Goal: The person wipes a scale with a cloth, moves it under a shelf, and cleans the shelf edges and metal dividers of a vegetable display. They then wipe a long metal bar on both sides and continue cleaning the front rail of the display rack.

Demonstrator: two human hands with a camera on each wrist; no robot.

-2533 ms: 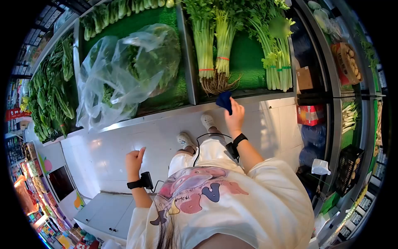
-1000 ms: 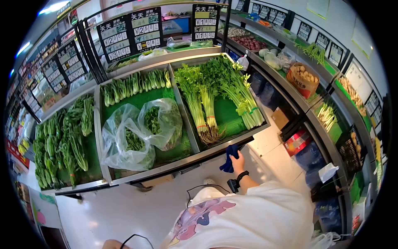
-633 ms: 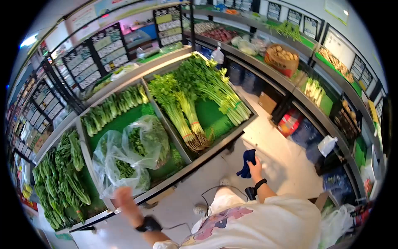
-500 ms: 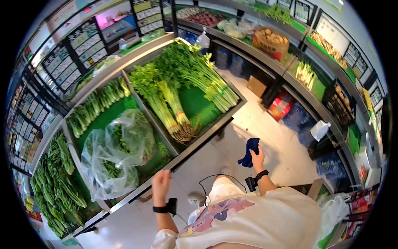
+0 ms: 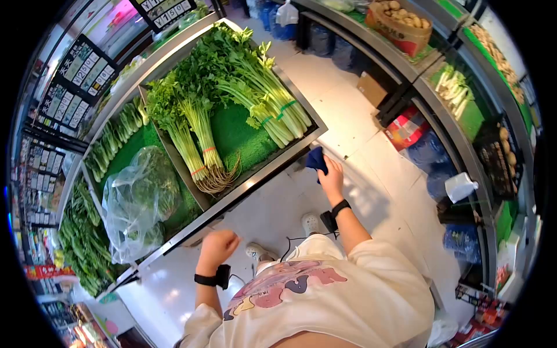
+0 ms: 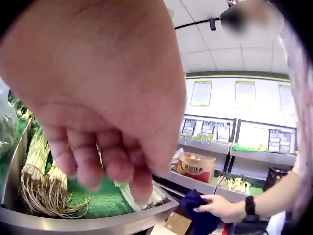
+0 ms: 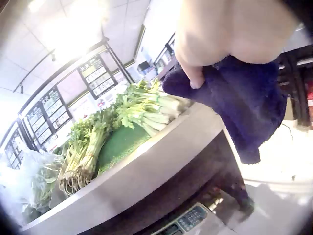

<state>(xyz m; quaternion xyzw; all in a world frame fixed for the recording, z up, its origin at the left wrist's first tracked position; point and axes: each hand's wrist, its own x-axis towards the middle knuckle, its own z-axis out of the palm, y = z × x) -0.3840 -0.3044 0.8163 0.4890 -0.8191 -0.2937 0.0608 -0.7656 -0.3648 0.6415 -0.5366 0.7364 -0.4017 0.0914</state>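
Observation:
My right hand point(image 5: 332, 178) grips a dark blue cloth point(image 5: 317, 160) beside the front corner of the metal-edged vegetable stand point(image 5: 264, 169). In the right wrist view the cloth point(image 7: 239, 100) hangs down from the fingers, near the stand's rim point(image 7: 146, 171). Holding nothing, my left hand point(image 5: 217, 250) hovers in front of the stand's edge, its fingers loosely bent. The left wrist view shows that hand point(image 6: 102, 93) large, fingers hanging down. Celery bunches with roots point(image 5: 204, 145) and more celery tied in green point(image 5: 278, 116) lie on green matting point(image 5: 235, 130).
A clear plastic bag of greens point(image 5: 136, 197) lies in the stand's middle section, with leafy greens point(image 5: 84, 238) farther left. Shelves on the right hold a box of potatoes point(image 5: 400, 26) and a black crate point(image 5: 496, 156). A cardboard box point(image 5: 372, 88) and red package point(image 5: 406, 127) sit below.
The head view has shifted, with the celery section now closer. My right hand has brought the cloth up near the stand's corner, where it looks more bunched. My left hand remains before the stand.

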